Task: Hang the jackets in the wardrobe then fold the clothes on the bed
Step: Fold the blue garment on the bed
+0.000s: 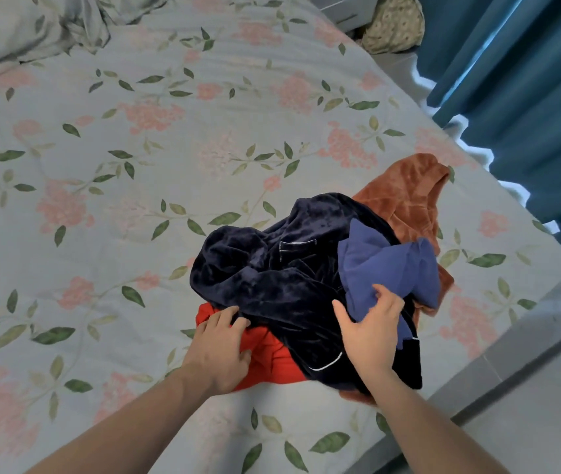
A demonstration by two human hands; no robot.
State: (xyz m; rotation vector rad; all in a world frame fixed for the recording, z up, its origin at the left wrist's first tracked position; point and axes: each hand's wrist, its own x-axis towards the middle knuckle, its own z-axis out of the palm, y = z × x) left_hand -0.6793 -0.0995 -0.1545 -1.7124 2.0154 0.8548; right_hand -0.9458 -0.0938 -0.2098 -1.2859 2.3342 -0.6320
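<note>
A heap of clothes lies near the bed's front right corner. On top is a dark navy velvet garment (272,268) with white piping. A blue cloth (388,265) lies over its right side, a rust-brown fleece garment (409,193) sticks out behind, and a red garment (265,360) shows underneath at the front. My left hand (221,350) rests on the red garment, fingertips tucked under the navy edge. My right hand (371,333) pinches the lower edge of the blue cloth between thumb and fingers.
The bed (135,200) is covered by a floral sheet, with a rumpled quilt (33,25) at the far left. Teal curtains (528,97) hang along the right. A grey floor (545,405) borders the bed's corner. A patterned cushion (395,25) sits at the far end.
</note>
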